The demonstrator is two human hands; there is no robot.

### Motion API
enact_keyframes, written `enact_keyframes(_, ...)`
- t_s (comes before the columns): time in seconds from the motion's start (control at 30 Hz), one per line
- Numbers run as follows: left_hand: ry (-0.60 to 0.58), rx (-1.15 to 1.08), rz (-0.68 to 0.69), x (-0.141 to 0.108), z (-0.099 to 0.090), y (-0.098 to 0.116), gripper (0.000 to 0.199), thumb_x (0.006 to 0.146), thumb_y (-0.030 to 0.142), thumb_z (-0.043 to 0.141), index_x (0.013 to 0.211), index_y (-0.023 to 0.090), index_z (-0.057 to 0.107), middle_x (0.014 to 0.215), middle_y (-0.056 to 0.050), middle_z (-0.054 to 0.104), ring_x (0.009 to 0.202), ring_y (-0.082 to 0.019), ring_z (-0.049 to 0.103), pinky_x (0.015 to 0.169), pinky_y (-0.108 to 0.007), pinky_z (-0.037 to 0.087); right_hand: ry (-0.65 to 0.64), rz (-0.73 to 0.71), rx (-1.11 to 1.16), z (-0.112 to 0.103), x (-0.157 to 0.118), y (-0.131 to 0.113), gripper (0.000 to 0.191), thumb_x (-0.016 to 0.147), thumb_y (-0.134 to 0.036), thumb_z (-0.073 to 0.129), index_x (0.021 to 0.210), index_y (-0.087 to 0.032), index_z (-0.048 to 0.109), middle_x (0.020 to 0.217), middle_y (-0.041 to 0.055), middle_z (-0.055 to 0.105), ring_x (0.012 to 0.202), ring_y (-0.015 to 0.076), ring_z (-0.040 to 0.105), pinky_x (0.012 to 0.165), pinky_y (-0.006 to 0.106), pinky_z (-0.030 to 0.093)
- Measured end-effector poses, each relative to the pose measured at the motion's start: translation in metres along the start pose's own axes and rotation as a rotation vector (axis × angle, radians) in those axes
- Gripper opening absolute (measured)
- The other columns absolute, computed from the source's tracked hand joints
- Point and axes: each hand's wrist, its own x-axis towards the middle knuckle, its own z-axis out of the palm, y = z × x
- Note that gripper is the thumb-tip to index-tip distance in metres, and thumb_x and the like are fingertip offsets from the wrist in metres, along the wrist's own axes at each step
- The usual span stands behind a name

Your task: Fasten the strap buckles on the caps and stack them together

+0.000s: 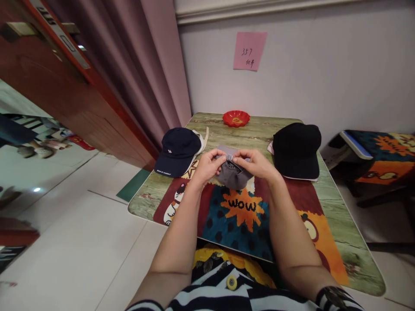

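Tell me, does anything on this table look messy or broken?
Nothing looks spilled or damaged. Only a pale strap pokes out loosely beside the navy cap, slightly untidy. The red dish sits upright, and the left hand and right hand hold the gray cap near its buckle.

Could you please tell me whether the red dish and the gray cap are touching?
Apart: the head view plainly shows bare tabletop between the red dish and the gray cap.

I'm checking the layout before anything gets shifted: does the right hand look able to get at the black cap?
Probably yes: the black cap sits right of the right hand, with nothing visible between.
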Motion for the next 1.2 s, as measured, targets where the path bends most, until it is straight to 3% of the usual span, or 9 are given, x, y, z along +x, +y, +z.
enact_keyframes(0.27,0.065,0.126,0.104,0.001,0.004,0.007,0.017,0.074,0.028,0.069,0.086,0.016,0.072,0.061,0.003,0.057,0.05,-0.009,0.045,0.05,-0.021,0.035,0.094,0.089,0.014,-0.002,-0.001,-0.001,0.029,0.086,-0.043,0.06,0.073,-0.018,0.064,0.063,-0.0017,0.052,0.056,0.011,0.041,0.05,0.023,0.031)
enact_keyframes(0.47,-0.054,0.216,0.116,0.002,-0.005,0.013,0.028,0.076,0.041,0.072,0.088,0.015,0.075,0.067,0.001,0.061,0.055,-0.01,0.046,0.052,-0.021,0.033,0.063,0.046,0.084,0.004,0.0,-0.003,0.031,0.088,-0.046,0.058,0.075,-0.018,0.062,0.066,-0.0017,0.053,0.057,0.0111,0.042,0.05,0.023,0.032)
enact_keyframes(0.67,-0.061,0.155,0.053,0.001,-0.012,0.013,0.033,0.067,0.045,0.082,0.072,0.014,0.071,0.063,0.002,0.06,0.056,-0.009,0.046,0.054,-0.021,0.034,0.032,0.042,0.069,0.009,-0.001,-0.005,0.036,0.089,-0.049,0.057,0.07,-0.019,0.058,0.063,-0.0027,0.048,0.055,0.0108,0.04,0.05,0.023,0.032)
enact_keyframes(0.87,-0.102,0.029,-0.054,-0.002,-0.022,0.011,0.034,0.063,0.045,0.084,0.074,0.015,0.074,0.058,0.003,0.056,0.051,-0.007,0.04,0.049,-0.02,0.028,0.005,-0.011,-0.02,0.008,-0.002,-0.012,0.035,0.092,-0.047,0.056,0.076,-0.018,0.066,0.068,-0.0003,0.059,0.06,0.0128,0.047,0.054,0.024,0.035)
enact_keyframes(1.03,-0.116,0.017,-0.032,0.003,-0.015,0.011,0.034,0.066,0.045,0.082,0.073,0.014,0.071,0.056,0.003,0.053,0.048,-0.006,0.039,0.047,-0.019,0.027,0.108,-0.077,-0.138,0.015,-0.003,-0.019,0.032,0.082,-0.04,0.074,0.108,-0.022,0.072,0.082,0.0006,0.072,0.07,0.0167,0.061,0.066,0.026,0.043)
enact_keyframes(1.13,-0.129,0.066,-0.039,0.009,-0.012,0.011,0.034,0.067,0.047,0.081,0.069,0.015,0.07,0.052,0.004,0.051,0.046,-0.006,0.036,0.045,-0.019,0.024,0.238,-0.117,-0.22,0.022,-0.001,-0.016,0.02,0.083,-0.034,0.075,0.1,-0.022,0.076,0.089,0.0039,0.077,0.079,0.0202,0.067,0.075,0.03,0.046)
enact_keyframes(1.2,-0.17,0.115,-0.048,0.014,-0.014,0.011,0.034,0.067,0.048,0.08,0.066,0.015,0.07,0.051,0.004,0.05,0.045,-0.006,0.035,0.044,-0.02,0.023,0.257,-0.127,-0.274,0.023,0.0,-0.012,0.015,0.084,-0.032,0.074,0.095,-0.022,0.077,0.093,0.0055,0.078,0.082,0.0217,0.069,0.077,0.031,0.047)
